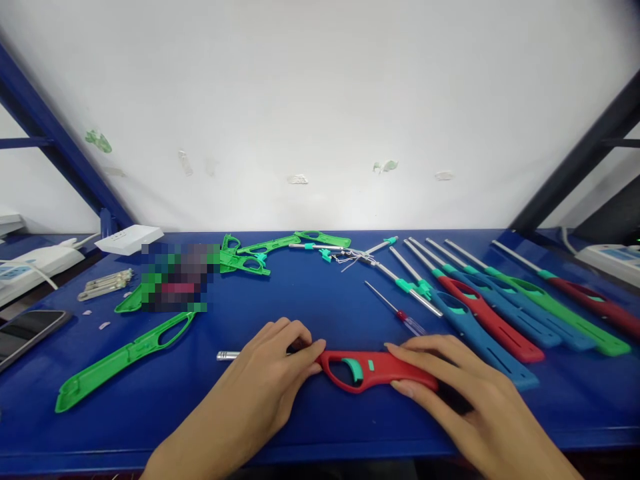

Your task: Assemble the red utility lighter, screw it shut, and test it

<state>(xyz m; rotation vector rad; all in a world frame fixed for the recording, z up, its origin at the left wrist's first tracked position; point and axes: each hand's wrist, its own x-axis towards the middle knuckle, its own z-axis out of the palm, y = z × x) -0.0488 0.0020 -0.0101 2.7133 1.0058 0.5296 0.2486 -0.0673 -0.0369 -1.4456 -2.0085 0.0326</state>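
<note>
Near the table's front edge lies a red gas lighter (377, 365) with a teal trigger, its metal tube pointing left. My left hand (267, 373) is closed around the front end, fingers pinching where tube and red body meet; it covers most of the tube, whose tip (227, 356) shows past the knuckles. My right hand (463, 383) grips the rear of the handle between thumb and fingers, hiding its end. Just behind my right hand rests a screwdriver (400, 315) with a clear and red handle. Left of my hands is a green half shell (107, 363).
Several finished-looking lighters (500, 313) in blue, red and green lie side by side at right. Loose green shells (320, 239), metal tubes and wires (355, 255) sit at the back. On the left are small clear parts (105, 285), a phone (33, 330) and a white box (130, 239).
</note>
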